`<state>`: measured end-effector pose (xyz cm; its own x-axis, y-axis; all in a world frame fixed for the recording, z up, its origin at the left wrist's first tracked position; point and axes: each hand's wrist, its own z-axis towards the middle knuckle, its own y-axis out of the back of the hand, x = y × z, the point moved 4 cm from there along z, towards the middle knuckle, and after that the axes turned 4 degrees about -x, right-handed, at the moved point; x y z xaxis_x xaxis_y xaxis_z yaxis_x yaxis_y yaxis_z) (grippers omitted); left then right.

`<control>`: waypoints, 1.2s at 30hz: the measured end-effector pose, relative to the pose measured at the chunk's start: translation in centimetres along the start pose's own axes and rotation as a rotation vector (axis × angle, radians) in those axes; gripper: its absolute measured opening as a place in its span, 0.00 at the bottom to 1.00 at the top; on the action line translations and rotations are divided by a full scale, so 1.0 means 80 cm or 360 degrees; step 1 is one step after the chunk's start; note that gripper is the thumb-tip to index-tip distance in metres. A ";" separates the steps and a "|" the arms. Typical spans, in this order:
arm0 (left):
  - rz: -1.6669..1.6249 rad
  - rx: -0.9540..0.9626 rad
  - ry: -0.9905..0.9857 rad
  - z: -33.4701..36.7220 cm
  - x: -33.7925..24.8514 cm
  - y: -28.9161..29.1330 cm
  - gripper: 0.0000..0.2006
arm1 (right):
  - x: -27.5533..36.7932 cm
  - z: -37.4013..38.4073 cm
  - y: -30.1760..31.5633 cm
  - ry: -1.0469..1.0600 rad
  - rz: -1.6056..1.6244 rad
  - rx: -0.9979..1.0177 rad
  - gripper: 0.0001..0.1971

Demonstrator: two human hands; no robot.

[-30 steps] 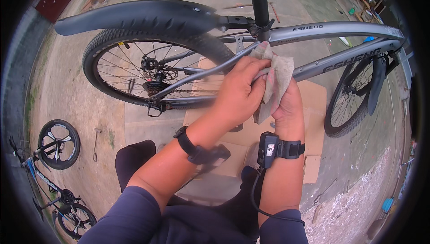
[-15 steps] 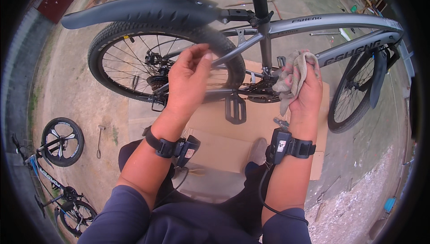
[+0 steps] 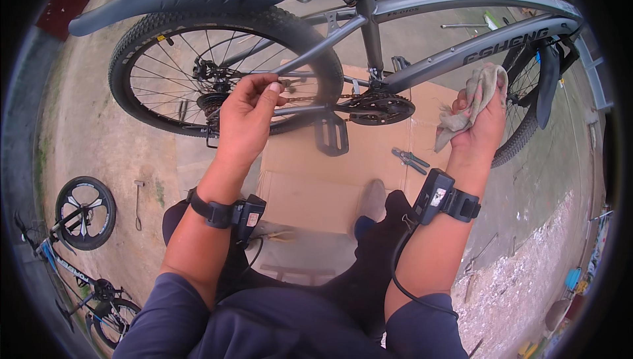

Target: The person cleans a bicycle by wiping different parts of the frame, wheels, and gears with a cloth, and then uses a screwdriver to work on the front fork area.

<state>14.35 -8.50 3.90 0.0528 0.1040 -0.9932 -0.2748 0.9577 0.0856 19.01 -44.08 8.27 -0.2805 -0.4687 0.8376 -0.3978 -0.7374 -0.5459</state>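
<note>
Beside the upright grey bicycle [image 3: 368, 37], a crumpled cloth [image 3: 480, 92] is gripped in the right hand [image 3: 484, 125], held apart from the frame [image 3: 455, 54]. The left hand's [image 3: 244, 120] thumb and fingertips are drawn together before the rear wheel [image 3: 119, 79]; whether anything is pinched cannot be told. Wiping seems to be in hand; for it, the cloth would need to be pressed to the bicycle.

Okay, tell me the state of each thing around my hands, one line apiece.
Left grip: curled; whether it holds anything is unclear.
Right grip: closed on the cloth.
Cloth: crumpled.
Grey bicycle: upright.
Plier-like tool: lying on the cardboard.
Cardboard: spread on the ground.
</note>
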 end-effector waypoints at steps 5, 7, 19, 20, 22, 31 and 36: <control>-0.0064 0.0026 0.0083 -0.006 0.016 0.003 0.12 | 0.012 -0.001 0.018 0.0041 -0.0064 -0.0069 0.10; -0.0067 0.0050 0.0106 -0.011 0.016 0.002 0.13 | 0.010 0.000 0.021 0.0048 -0.0088 -0.0055 0.11; -0.0921 0.0875 0.0536 -0.085 -0.010 -0.094 0.44 | -0.072 -0.132 -0.115 0.0410 -0.0790 0.0790 0.11; -0.1120 0.0912 0.0645 -0.092 -0.006 -0.092 0.41 | -0.075 -0.143 -0.121 0.0481 -0.0758 0.0846 0.11; -0.1376 0.0720 0.0755 -0.097 0.006 -0.086 0.39 | -0.082 -0.159 -0.128 0.0545 -0.0773 0.0927 0.12; -0.1642 0.0599 0.0502 -0.073 -0.005 -0.051 0.27 | -0.075 -0.180 -0.117 0.0904 -0.1090 0.1103 0.21; -0.1286 0.0272 0.0312 -0.066 0.003 -0.013 0.20 | -0.071 -0.206 -0.114 0.0866 -0.1144 0.1284 0.33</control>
<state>9.60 -10.86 3.12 -0.0012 -0.6631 -0.7485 -0.0742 0.7465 -0.6612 9.88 -26.66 8.15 -0.6272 0.2958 0.7205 -0.0090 -0.9278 0.3730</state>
